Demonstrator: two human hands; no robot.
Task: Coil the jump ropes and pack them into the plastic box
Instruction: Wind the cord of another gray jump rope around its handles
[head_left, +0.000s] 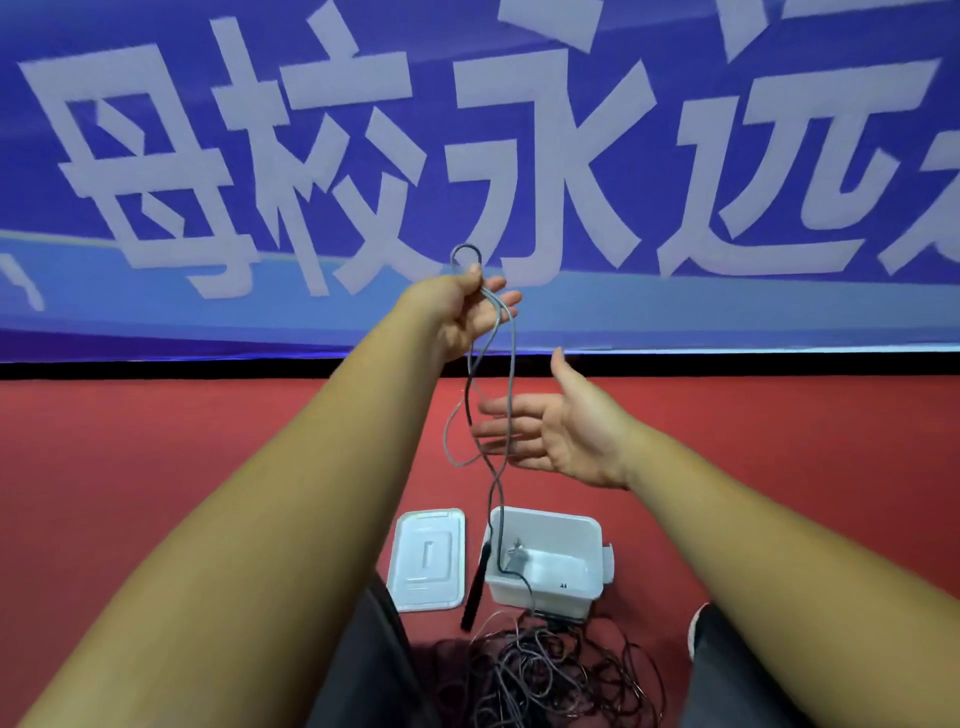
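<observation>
The left arm reaches up and forward, and the left hand (467, 312) is raised high in front of the blue banner (779, 322). Its thumb and curled fingers pinch one jump rope (512, 364), with a small loop standing above the fist and the strands hanging down. Below, on the red floor (130, 441), lies one white lid (428, 558), flat. Just beside it, one black handle (475, 587) hangs at the left wall of the one plastic box (571, 592), which stands open. The rope drops over the box's rim. The right hand (550, 431) is held lower, palm open and fingers straight, at the hanging strands, gripping nothing. In front of the box sprawls a tangle of ropes (545, 670); I cannot count them.
</observation>
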